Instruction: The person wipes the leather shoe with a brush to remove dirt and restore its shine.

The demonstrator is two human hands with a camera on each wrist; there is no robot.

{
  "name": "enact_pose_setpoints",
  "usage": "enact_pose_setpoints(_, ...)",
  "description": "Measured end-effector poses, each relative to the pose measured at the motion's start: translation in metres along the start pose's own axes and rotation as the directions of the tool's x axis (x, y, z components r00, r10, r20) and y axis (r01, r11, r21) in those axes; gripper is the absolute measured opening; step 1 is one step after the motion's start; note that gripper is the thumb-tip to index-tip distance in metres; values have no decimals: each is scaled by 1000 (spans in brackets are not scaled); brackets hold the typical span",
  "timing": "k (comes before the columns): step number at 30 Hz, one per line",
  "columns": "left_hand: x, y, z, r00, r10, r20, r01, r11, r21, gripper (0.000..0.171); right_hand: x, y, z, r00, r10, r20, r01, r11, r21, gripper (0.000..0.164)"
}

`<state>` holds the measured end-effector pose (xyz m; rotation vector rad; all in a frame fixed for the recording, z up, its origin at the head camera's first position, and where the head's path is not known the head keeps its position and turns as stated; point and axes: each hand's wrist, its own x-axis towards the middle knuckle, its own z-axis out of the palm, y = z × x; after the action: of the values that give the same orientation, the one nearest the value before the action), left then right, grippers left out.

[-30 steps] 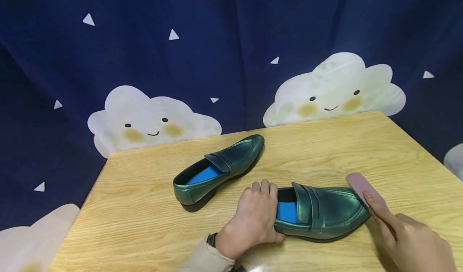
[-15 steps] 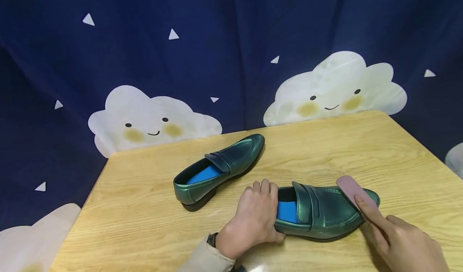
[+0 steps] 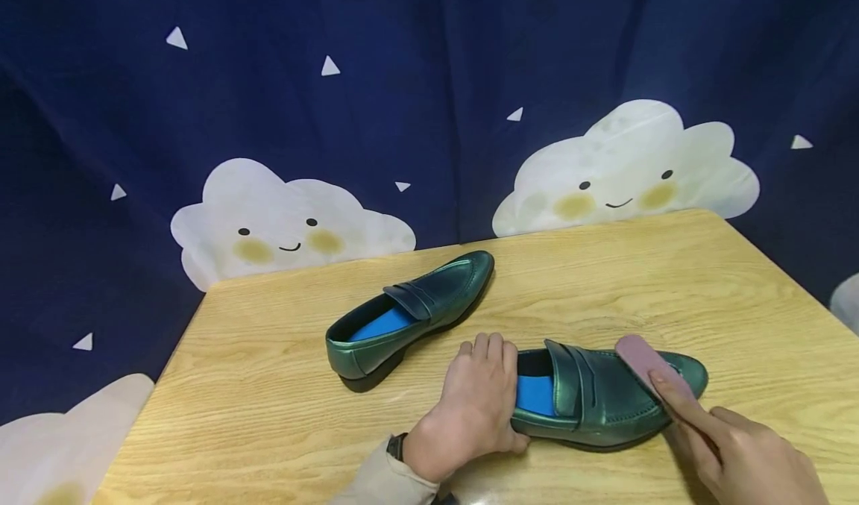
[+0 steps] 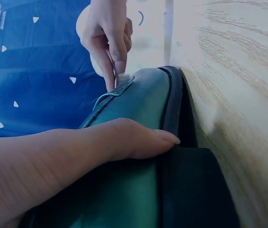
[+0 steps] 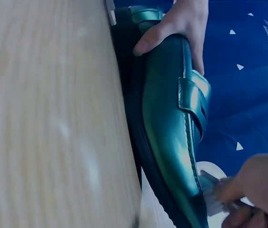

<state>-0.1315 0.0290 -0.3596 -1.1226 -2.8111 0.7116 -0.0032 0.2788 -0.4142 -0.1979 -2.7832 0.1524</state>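
Note:
A shiny dark green loafer with a blue insole lies on the wooden table, toe to the right. My left hand grips its heel end, thumb along the near side just above the sole. In my right hand is a pink-backed brush, laid across the top of the toe. The right wrist view shows pale bristles against the toe's upper. The matching loafer stands behind and to the left, toe pointing away to the right.
The light wooden table runs back to a dark blue curtain printed with smiling clouds and white triangles. The table's right edge slants away beyond my right hand.
My right hand has drawn the brush from the toe tip leftward over the toe, uncovering the tip. The left hand and both loafers have stayed in place.

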Motion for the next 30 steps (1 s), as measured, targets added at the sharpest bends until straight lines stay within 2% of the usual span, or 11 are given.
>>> enact_pose_setpoints(6, -1, 0, 0, 1000, 14, -16, -14, 1000, 23, 100, 3, 5, -5, 992, 43, -117, -39, 999, 33, 62)
enact_pose_setpoints(8, -1, 0, 0, 1000, 17, -15, -17, 1000, 21, 99, 2, 5, -5, 995, 30, -94, -28, 999, 24, 63)
enact_pose_setpoints(10, -1, 0, 0, 1000, 19, -10, -19, 1000, 22, 100, 2, 2, -4, 999, 13, -32, -12, 1000, 11, 67)
enact_pose_setpoints(13, -1, 0, 0, 1000, 22, 0, -22, 999, 28, 102, 1, 0, -2, 1000, -14, 0, 14, 1000, 6, 71)
enact_pose_setpoints(17, -1, 0, 0, 1000, 22, -1, -22, 999, 31, 103, 2, 3, -3, 997, 60, -42, -59, 998, 26, 68)
enact_pose_setpoints(19, -1, 0, 0, 1000, 21, -4, -21, 999, 30, 103, 2, 5, -4, 996, 79, -35, -79, 997, 19, 63)
enact_pose_setpoints(23, -1, 0, 0, 1000, 19, -6, -19, 999, 29, 103, 3, 4, -1, 1000, -20, -6, 20, 1000, 12, 57)
enact_pose_setpoints(24, -1, 0, 0, 1000, 18, -5, -17, 999, 28, 103, 3, 3, 0, 999, -49, -10, 49, 999, 8, 51)
enact_pose_setpoints(25, 0, 0, 0, 1000, 18, -5, -18, 999, 29, 103, 3, 2, 0, 998, -55, -7, 55, 998, 9, 52)
enact_pose_setpoints(27, 0, 0, 0, 1000, 17, -4, -17, 999, 30, 102, 3, 1, -1, 999, -29, -33, 30, 999, 19, 55)
enact_pose_setpoints(30, -1, 0, 0, 1000, 17, 2, -17, 999, 38, 102, 2, 1, -3, 996, 52, -75, -49, 998, 32, 60)
